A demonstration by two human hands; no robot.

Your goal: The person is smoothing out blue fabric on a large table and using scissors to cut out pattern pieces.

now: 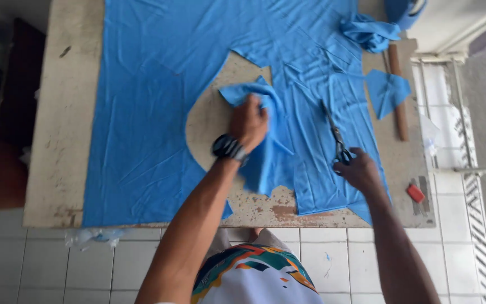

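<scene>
At the centre of the frame the left hand is closed in a grip on a cut piece of blue fabric, bunching it up off the counter so that its lower edge hangs loose toward the bottom of the frame; a dark band sits on that wrist. Lifting the piece this way, as I read it, keeps it clear of the large blue cloth that lies spread flat across most of the counter, with a rounded cut-out of bare, worn surface showing just left of the hand. To the right of centre the right hand has its fingers through the handles of a pair of scissors, gripping them with the blades pointing toward the top of the frame and lying on the cloth; whether the blades are parted I cannot tell. In the upper right a crumpled blue scrap and a smaller flat offcut lie beside a long wooden stick, near the scissors' side of the cloth. A small red object rests near the right edge of the counter. White floor tiles fill the bottom of the frame.
</scene>
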